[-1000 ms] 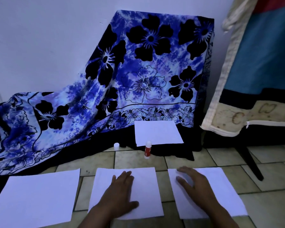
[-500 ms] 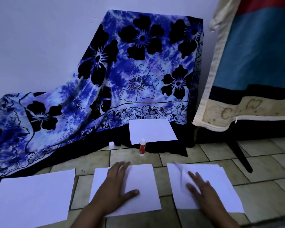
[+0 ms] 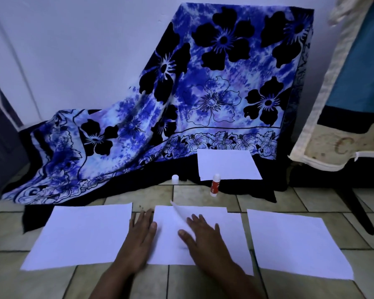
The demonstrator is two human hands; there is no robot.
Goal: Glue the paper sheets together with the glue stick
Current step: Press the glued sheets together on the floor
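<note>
Three white sheets lie in a row on the tiled floor: a left sheet (image 3: 80,234), a middle sheet (image 3: 165,240) and a right sheet (image 3: 294,242). Another sheet (image 3: 231,238) lies over the middle one, shifted to the right, with its left edge curled up. My right hand (image 3: 203,236) rests flat on this upper sheet. My left hand (image 3: 141,240) lies flat across the gap between the left and middle sheets. A red and white glue stick (image 3: 214,184) stands beyond them. Its white cap (image 3: 175,178) stands apart to the left. A fourth sheet (image 3: 227,165) lies on the cloth.
A blue flowered cloth (image 3: 203,93) drapes from the wall down onto the floor behind the sheets. A padded panel (image 3: 343,104) leans at the right on a dark leg (image 3: 354,203). Bare tiles (image 3: 181,283) show in front of the sheets.
My right hand has brought a sheet from the right pile over onto the middle sheet. My left hand slid to the middle sheet's left edge. The view swung left.
</note>
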